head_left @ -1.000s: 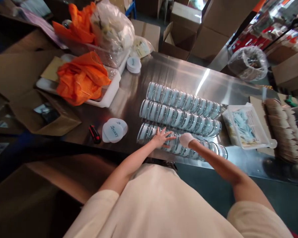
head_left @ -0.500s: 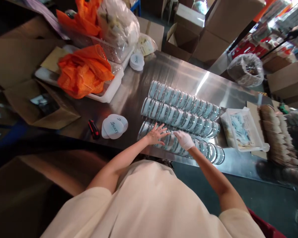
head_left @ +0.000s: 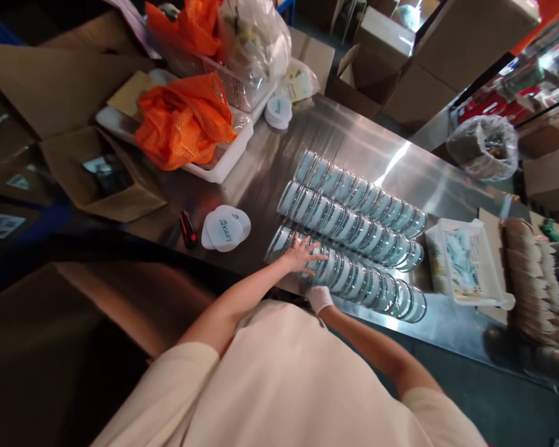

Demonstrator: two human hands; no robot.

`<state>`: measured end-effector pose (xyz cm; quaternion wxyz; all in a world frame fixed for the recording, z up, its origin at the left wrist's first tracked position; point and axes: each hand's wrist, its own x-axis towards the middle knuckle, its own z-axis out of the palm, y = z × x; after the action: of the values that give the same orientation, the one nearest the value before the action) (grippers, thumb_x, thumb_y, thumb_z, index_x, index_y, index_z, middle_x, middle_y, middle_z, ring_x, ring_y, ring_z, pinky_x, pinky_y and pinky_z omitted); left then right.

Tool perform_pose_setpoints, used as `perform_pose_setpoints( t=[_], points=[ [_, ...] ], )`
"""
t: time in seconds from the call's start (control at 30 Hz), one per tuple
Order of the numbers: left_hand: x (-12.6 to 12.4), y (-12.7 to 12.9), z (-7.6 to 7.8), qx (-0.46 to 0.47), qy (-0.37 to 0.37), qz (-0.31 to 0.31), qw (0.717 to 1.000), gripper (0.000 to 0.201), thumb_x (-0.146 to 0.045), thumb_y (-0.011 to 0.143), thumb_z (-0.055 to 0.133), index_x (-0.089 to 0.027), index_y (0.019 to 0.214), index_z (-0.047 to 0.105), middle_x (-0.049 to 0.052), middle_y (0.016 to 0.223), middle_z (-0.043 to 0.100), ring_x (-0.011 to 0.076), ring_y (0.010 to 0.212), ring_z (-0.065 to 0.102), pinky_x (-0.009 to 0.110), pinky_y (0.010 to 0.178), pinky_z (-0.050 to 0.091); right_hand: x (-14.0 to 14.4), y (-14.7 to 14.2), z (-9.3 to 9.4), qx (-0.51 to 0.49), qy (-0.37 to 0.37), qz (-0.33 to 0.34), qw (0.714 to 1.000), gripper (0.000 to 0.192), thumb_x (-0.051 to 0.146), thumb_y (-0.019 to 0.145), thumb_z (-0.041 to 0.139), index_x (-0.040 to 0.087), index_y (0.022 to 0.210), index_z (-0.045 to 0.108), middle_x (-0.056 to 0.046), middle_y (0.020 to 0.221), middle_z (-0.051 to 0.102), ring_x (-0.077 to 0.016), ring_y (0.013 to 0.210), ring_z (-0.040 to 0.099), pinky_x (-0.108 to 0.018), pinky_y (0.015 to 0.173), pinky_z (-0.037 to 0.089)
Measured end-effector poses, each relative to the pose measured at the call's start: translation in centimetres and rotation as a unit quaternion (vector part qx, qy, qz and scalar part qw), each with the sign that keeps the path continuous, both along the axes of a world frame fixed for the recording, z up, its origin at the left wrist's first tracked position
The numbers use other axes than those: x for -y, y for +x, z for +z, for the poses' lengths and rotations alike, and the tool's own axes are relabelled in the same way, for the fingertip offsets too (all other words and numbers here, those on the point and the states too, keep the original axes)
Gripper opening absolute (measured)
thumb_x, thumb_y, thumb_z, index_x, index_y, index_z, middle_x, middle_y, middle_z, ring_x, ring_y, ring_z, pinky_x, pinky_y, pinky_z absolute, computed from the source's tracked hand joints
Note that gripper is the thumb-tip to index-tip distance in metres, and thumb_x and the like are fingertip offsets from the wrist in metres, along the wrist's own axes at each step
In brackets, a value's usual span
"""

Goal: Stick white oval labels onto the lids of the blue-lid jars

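Observation:
Three rows of round clear-lidded tins [head_left: 354,217] lie edge to edge on a steel table [head_left: 307,136]. My left hand [head_left: 302,254] is bare, its fingers spread flat on the left end of the nearest row [head_left: 363,285]. My right hand [head_left: 319,298], in a white glove, sits at the table's front edge just below that row, close to my body; its fingers are mostly hidden and I see nothing in it.
White round labels [head_left: 226,228] and a red-black cutter [head_left: 187,228] lie left of the rows. A white tray with orange netting [head_left: 186,121] stands at the back left, a white basket [head_left: 466,264] at the right, brown stacked items [head_left: 531,273] beyond it. Cardboard boxes surround the table.
My gloved right hand has drawn back from the nearest row toward my body. My left hand stays spread on the row's left end. The view has shifted slightly.

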<state>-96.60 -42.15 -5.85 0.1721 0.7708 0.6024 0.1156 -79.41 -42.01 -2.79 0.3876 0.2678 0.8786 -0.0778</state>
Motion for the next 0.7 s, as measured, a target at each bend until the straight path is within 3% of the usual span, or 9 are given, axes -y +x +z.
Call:
perform_pose_setpoints(
  t=[0.07,0.17,0.3,0.37,0.43,0.5,0.6,0.7],
  points=[
    [0.0,0.0,0.0,0.002,0.006,0.0,1.0,0.077,-0.065,0.079,0.073,-0.046,0.149,0.047,0.01,0.163,0.036,0.0519,0.146,0.026,0.083,0.109,0.006,1.9,0.3,-1.0,0.014,-0.002,-0.013,1.0,0.032,0.01,0.092,0.049,0.003,0.111,0.073,-0.028,0.099,0.073,-0.0316,0.096,0.074,-0.035,0.074,0.056],
    [0.2,-0.9,0.2,0.008,0.024,-0.012,1.0,0.079,-0.065,0.081,0.071,-0.043,0.152,0.043,0.011,0.163,0.036,0.048,0.149,0.025,0.08,0.112,0.01,0.5,0.6,-0.5,0.008,-0.015,-0.02,1.0,0.034,0.02,0.098,0.046,0.008,0.113,0.073,-0.025,0.099,0.074,-0.0312,0.095,0.074,-0.035,0.076,0.056],
    [1.3,-3.7,0.4,0.005,0.061,0.009,0.998,0.077,-0.064,0.088,0.063,-0.033,0.155,0.041,0.014,0.158,0.043,0.041,0.151,0.024,0.072,0.118,0.012,-7.1,-0.2,3.1,-0.118,0.055,-0.024,0.991,0.042,0.03,0.105,0.032,0.018,0.126,0.067,-0.019,0.107,0.072,-0.0257,0.095,0.071,-0.033,0.08,0.053],
    [1.9,-5.0,0.3,-0.001,0.057,0.017,0.998,0.077,-0.065,0.088,0.062,-0.033,0.155,0.041,0.014,0.158,0.044,0.0427,0.151,0.025,0.073,0.117,0.013,-11.6,-2.0,4.4,-0.172,0.044,0.027,0.984,0.04,0.025,0.103,0.038,0.02,0.137,0.06,-0.017,0.122,0.067,-0.0238,0.105,0.067,-0.032,0.085,0.05],
    [2.3,-5.6,0.0,-0.012,0.045,0.012,0.999,0.077,-0.066,0.087,0.062,-0.038,0.155,0.04,0.014,0.159,0.042,0.0458,0.149,0.026,0.077,0.113,0.013,-15.2,-4.6,4.7,-0.158,-0.031,0.082,0.983,0.037,0.021,0.099,0.049,0.019,0.133,0.063,-0.015,0.126,0.065,-0.021,0.108,0.063,-0.028,0.089,0.048],
    [2.3,-5.6,-0.2,-0.024,0.039,0.006,0.999,0.074,-0.067,0.087,0.062,-0.044,0.154,0.04,0.013,0.16,0.04,0.0472,0.147,0.028,0.08,0.11,0.013,-17.3,-7.1,4.2,-0.12,-0.086,0.113,0.983,0.029,0.02,0.092,0.06,0.016,0.119,0.071,-0.011,0.116,0.069,-0.0178,0.099,0.064,-0.024,0.086,0.047],
    [2.0,-5.4,-0.3,-0.029,0.033,0.002,0.999,0.068,-0.067,0.087,0.062,-0.048,0.15,0.044,0.011,0.161,0.039,0.0473,0.146,0.029,0.08,0.109,0.013,-18.2,-9.5,3.2,-0.059,-0.096,0.125,0.986,0.015,0.017,0.083,0.068,0.011,0.094,0.077,-0.008,0.086,0.073,-0.0163,0.075,0.064,-0.022,0.069,0.044],
    [1.8,-5.4,-0.4,-0.024,0.032,0.005,0.999,0.067,-0.067,0.087,0.062,-0.047,0.149,0.047,0.011,0.161,0.038,0.0479,0.146,0.027,0.079,0.109,0.013,-17.8,-9.9,3.0,-0.034,-0.078,0.125,0.988,0.022,0.018,0.083,0.067,0.01,0.101,0.076,-0.01,0.085,0.074,-0.017,0.072,0.063,-0.023,0.063,0.041]
  ],
)
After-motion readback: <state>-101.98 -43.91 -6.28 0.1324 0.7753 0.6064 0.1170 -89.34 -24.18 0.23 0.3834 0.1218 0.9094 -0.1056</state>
